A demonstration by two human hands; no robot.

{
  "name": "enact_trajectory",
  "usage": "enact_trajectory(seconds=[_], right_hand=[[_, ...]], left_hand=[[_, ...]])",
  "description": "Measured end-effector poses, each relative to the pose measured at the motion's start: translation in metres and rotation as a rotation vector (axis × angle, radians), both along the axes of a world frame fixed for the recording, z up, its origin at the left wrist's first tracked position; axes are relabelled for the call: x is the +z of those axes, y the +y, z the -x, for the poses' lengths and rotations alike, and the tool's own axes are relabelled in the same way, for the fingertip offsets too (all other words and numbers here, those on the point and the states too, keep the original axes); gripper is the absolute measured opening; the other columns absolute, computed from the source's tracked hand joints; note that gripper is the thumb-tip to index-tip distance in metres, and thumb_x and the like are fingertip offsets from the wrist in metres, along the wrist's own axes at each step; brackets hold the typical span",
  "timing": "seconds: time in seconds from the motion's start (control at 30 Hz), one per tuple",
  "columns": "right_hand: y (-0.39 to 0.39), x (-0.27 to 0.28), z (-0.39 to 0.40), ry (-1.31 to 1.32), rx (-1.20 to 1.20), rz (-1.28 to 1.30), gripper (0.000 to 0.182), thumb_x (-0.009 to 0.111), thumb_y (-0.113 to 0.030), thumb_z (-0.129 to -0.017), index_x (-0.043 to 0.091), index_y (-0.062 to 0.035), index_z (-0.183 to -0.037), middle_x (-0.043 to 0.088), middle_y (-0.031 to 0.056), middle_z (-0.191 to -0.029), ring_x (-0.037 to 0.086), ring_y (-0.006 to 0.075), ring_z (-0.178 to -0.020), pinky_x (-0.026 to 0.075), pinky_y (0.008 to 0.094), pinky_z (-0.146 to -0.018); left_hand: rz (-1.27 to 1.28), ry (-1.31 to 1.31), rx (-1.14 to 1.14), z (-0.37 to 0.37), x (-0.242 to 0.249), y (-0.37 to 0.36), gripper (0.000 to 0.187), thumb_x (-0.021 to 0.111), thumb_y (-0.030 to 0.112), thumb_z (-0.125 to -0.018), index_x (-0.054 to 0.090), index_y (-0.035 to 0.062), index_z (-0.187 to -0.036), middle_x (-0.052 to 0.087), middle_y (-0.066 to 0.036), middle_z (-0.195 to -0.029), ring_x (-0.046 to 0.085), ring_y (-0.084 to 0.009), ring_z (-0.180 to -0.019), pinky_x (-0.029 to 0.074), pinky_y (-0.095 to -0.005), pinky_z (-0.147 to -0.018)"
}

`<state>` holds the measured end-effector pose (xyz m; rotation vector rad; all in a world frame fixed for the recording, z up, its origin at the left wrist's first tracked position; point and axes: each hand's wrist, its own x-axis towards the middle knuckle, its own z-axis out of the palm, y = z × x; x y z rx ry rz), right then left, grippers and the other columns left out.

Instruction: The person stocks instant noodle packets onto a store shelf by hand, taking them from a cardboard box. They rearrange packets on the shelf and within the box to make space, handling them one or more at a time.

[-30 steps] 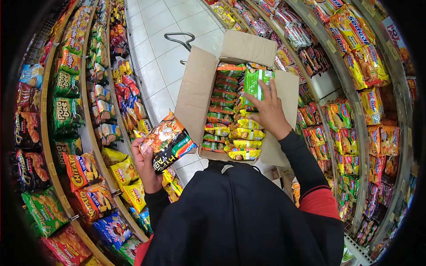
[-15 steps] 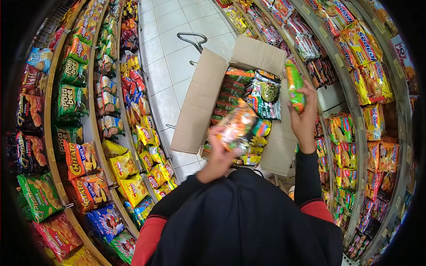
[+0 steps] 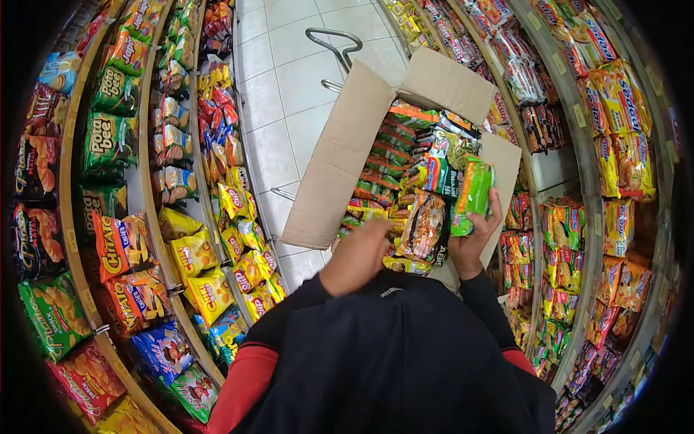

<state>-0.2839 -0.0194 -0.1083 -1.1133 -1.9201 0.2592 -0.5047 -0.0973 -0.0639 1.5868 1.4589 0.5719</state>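
Note:
In my right hand (image 3: 473, 249) is a green instant noodle packet (image 3: 474, 194), gripped at its lower end above the right side of an open cardboard box (image 3: 329, 155). My left hand (image 3: 358, 257) is over the box's near left corner, slightly blurred, beside yellow packets (image 3: 372, 213). It looks open, with nothing visible in it, though its fingertips are partly hidden. An orange-brown noodle packet (image 3: 425, 226) lies on top of the contents between my hands. Behind it are a white and dark noodle packet (image 3: 439, 173) and a row of green and orange packets (image 3: 387, 155).
Snack shelves (image 3: 148, 217) with bags of chips line the left side. Noodle shelves (image 3: 578, 145) rise close on the right. A bent metal bar (image 3: 336, 43) stands beyond the box on the white tiled floor (image 3: 278, 94).
The orange-brown packet has left my left hand and now lies in the box. My right hand has brought the green packet lower, over the box. The view has shifted slightly.

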Motion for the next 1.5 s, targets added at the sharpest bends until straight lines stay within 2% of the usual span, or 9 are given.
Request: enact_trajectory(seconds=[0.07, 0.2, 0.53, 0.8, 0.9, 1.03, 1.1, 1.23, 1.5], right_hand=[[0.003, 0.007, -0.003, 0.027, -0.026, -0.048, 0.037, 0.065, -0.001, -0.074, 0.042, -0.0145, -0.099, 0.033, 0.0232, -0.133, 0.03, 0.0441, -0.128, 0.028, 0.051, -0.104], [0.01, 0.025, -0.009, -0.055, 0.012, -0.07, 0.042, 0.061, 0.006, -0.077, 0.038, -0.014, -0.106, 0.029, 0.024, -0.135, 0.031, 0.0402, -0.128, 0.029, 0.0451, -0.103], [0.003, 0.032, -0.009, -0.021, 0.025, -0.011, 0.039, 0.058, 0.005, -0.076, 0.04, -0.0161, -0.103, 0.033, 0.0233, -0.133, 0.034, 0.0401, -0.127, 0.034, 0.0455, -0.1], [0.016, 0.067, -0.001, -0.001, 0.012, -0.111, 0.04, 0.055, 0.009, -0.081, 0.034, -0.0099, -0.11, 0.034, 0.0231, -0.134, 0.042, 0.0333, -0.121, 0.042, 0.0411, -0.094], [0.019, 0.073, 0.008, 0.269, 0.128, 0.147, 0.047, 0.056, 0.01, -0.081, 0.035, -0.0082, -0.119, 0.037, 0.0175, -0.133, 0.049, 0.0216, -0.109, 0.049, 0.032, -0.082], [0.024, 0.106, 0.044, 0.15, 0.284, 0.58, 0.041, 0.056, 0.003, -0.084, 0.042, -0.0055, -0.122, 0.047, 0.011, -0.121, 0.05, 0.0156, -0.108, 0.045, 0.0291, -0.085], [0.022, 0.109, 0.069, 0.189, 0.367, 0.91, 0.049, 0.059, 0.003, -0.08, 0.042, -0.0051, -0.126, 0.054, 0.011, -0.11, 0.056, 0.0227, -0.101, 0.047, 0.0334, -0.084], [0.013, 0.058, 0.106, -0.546, 0.404, 0.573, 0.039, 0.063, 0.005, -0.066, 0.052, -0.0001, -0.103, 0.059, 0.023, -0.089, 0.057, 0.0377, -0.089, 0.047, 0.0419, -0.075], [-0.026, -0.101, 0.152, -0.582, 0.14, 0.533, 0.021, 0.052, -0.004, -0.076, 0.051, 0.0027, -0.096, 0.057, 0.0211, -0.08, 0.059, 0.0358, -0.077, 0.048, 0.0443, -0.067]], left_hand=[[-0.088, 0.417, -0.03, 0.001, -0.026, 0.021, 0.025, 0.056, 0.003, -0.075, 0.058, -0.0035, -0.099, 0.058, -0.02, -0.091, 0.06, -0.0338, -0.082, 0.05, -0.0427, -0.073], [0.044, 0.96, -0.146, -0.031, -0.106, 0.052, 0.014, 0.061, 0.014, -0.077, 0.069, 0.0081, -0.087, 0.064, -0.012, -0.084, 0.064, -0.0247, -0.08, 0.051, -0.0377, -0.063], [0.154, 1.2, -0.521, -0.028, -0.134, 0.067, 0.012, 0.059, 0.019, -0.087, 0.067, 0.0176, -0.078, 0.056, 0.001, -0.068, 0.059, -0.0157, -0.069, 0.043, -0.0345, -0.052], [-0.355, 0.927, -0.33, 0.005, 0.001, 0.069, 0.009, 0.063, 0.013, -0.069, 0.065, 0.0149, -0.078, 0.062, -0.002, -0.078, 0.059, -0.0189, -0.077, 0.041, -0.0355, -0.061], [-0.512, 0.663, -0.186, 0.043, 0.07, 0.055, 0.012, 0.064, 0.011, -0.066, 0.062, 0.0099, -0.077, 0.06, -0.006, -0.077, 0.057, -0.0241, -0.077, 0.043, -0.0372, -0.064], [-0.547, 0.309, 0.058, 0.111, 0.143, 0.02, 0.027, 0.066, 0.009, -0.06, 0.062, 0.0024, -0.086, 0.059, -0.012, -0.078, 0.056, -0.0291, -0.077, 0.045, -0.038, -0.069], [-0.572, 0.253, 0.155, 0.143, 0.153, 0.0, 0.033, 0.065, 0.004, -0.058, 0.062, -0.0003, -0.09, 0.059, -0.014, -0.079, 0.057, -0.0298, -0.073, 0.045, -0.0352, -0.068], [-0.454, 0.217, 0.302, 0.192, 0.143, -0.045, 0.031, 0.062, 0.0, -0.059, 0.062, -0.0032, -0.09, 0.059, -0.012, -0.08, 0.058, -0.0247, -0.069, 0.044, -0.0281, -0.067], [-0.219, -0.1, 0.606, 0.233, 0.085, -0.093, 0.031, 0.06, -0.007, -0.068, 0.061, -0.0031, -0.099, 0.061, -0.004, -0.091, 0.057, -0.0115, -0.083, 0.045, -0.0249, -0.076]])
